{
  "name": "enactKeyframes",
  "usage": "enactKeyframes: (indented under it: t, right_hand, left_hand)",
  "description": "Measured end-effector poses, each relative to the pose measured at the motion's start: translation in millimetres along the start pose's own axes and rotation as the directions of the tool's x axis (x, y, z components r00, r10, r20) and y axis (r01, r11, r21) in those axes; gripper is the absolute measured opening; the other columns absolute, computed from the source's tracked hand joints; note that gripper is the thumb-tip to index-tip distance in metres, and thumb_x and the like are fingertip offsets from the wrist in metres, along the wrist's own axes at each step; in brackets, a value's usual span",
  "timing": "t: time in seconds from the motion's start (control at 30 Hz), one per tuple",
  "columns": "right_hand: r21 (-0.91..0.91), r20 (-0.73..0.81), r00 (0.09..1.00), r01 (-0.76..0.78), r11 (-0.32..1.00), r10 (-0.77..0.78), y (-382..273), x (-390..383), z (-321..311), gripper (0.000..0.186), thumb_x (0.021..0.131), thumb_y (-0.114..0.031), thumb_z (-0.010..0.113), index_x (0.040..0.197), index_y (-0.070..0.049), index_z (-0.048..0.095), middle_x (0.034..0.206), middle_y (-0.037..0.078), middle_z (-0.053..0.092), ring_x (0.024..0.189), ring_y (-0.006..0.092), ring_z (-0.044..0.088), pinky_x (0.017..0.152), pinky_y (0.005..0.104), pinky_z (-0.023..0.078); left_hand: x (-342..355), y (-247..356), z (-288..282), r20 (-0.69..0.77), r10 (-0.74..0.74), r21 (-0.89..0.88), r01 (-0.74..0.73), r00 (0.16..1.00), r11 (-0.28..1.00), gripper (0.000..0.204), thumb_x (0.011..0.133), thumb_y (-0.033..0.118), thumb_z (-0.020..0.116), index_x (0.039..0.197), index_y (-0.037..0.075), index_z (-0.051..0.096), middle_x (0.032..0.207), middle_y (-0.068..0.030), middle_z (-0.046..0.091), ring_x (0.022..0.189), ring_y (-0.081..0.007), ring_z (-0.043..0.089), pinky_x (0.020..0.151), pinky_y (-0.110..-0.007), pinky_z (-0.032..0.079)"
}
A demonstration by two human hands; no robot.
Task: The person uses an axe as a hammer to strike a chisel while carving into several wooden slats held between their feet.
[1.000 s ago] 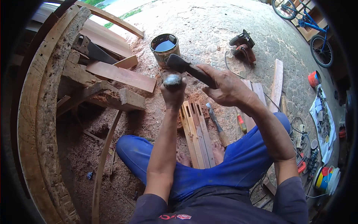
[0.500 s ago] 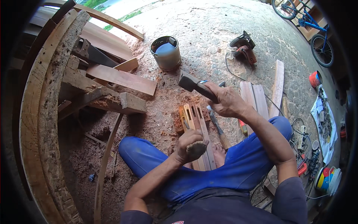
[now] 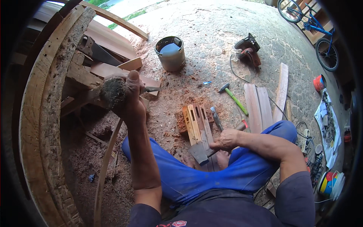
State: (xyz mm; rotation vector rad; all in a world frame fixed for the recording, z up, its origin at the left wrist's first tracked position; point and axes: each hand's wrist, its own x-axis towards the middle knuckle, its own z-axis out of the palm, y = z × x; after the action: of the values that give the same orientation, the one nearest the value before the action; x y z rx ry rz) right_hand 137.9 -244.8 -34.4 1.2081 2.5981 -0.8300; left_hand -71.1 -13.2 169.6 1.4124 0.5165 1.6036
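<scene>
My left hand [image 3: 130, 89] is raised at the left, closed around the thick wooden handle [image 3: 112, 92] of a chisel. Its metal blade [image 3: 152, 89] sticks out beyond my fingers, clear of the workpieces. My right hand [image 3: 225, 140] grips a hatchet by its handle, low between my knees. The hatchet's broad metal head [image 3: 198, 153] is over the near part of several narrow wooden strips [image 3: 200, 123] lying side by side. Long slots are cut near the strips' far ends. Another chisel [image 3: 216, 119] lies just right of the strips.
A green-handled hammer [image 3: 235, 99] and pale boards [image 3: 253, 108] lie to the right. Farther off stand a bucket [image 3: 169, 60] and a corded circular saw [image 3: 248, 51]. A curved timber frame [image 3: 41, 113] and handsaw [image 3: 96, 53] occupy the left. Wood shavings cover the ground.
My left hand has lifted the chisel from the strips, up and to the left. My right hand has lowered the hatchet toward my lap, uncovering the green-handled hammer.
</scene>
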Motion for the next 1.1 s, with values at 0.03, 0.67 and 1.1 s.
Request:
enactKeyframes:
  t: [0.03,0.67,1.1]
  right_hand:
    - [-0.023,0.085,0.996,-0.014,1.000,0.016,-3,4,2,0.021,0.092,-0.018,0.053,0.112,-0.017,0.049,0.087,0.014,0.069,0.081,0.0374,0.073,0.065,0.0504,0.058]
    - [0.975,-0.213,0.395,0.031,0.219,0.894,12,4,-121,0.051,0.086,-0.019,0.068,0.131,-0.003,0.050,0.074,0.000,0.053,0.052,0.0095,0.054,0.044,0.0273,0.050]
    - [0.970,-0.244,0.381,0.093,0.225,0.892,15,7,-117,0.044,0.087,-0.015,0.069,0.126,-0.002,0.053,0.071,-0.001,0.054,0.050,0.0074,0.053,0.042,0.0252,0.047]
  left_hand:
    - [-12,-10,-1,0.045,-0.030,0.076,0.027,0.999,0.997,0.019,0.091,0.004,0.073,0.092,0.006,0.054,0.072,-0.0017,0.055,0.059,-0.0120,0.054,0.057,-0.027,0.048]
    - [-83,-133,8,0.214,-0.159,0.276,0.096,0.964,0.956,0.032,0.092,0.013,0.074,0.064,0.006,0.060,0.055,0.0019,0.057,0.048,-0.0072,0.053,0.047,-0.026,0.042]
    - [-80,-132,13,0.277,-0.160,0.268,0.083,0.947,0.960,0.027,0.090,0.011,0.076,0.067,0.005,0.064,0.057,0.0014,0.060,0.049,-0.0076,0.056,0.048,-0.026,0.045]
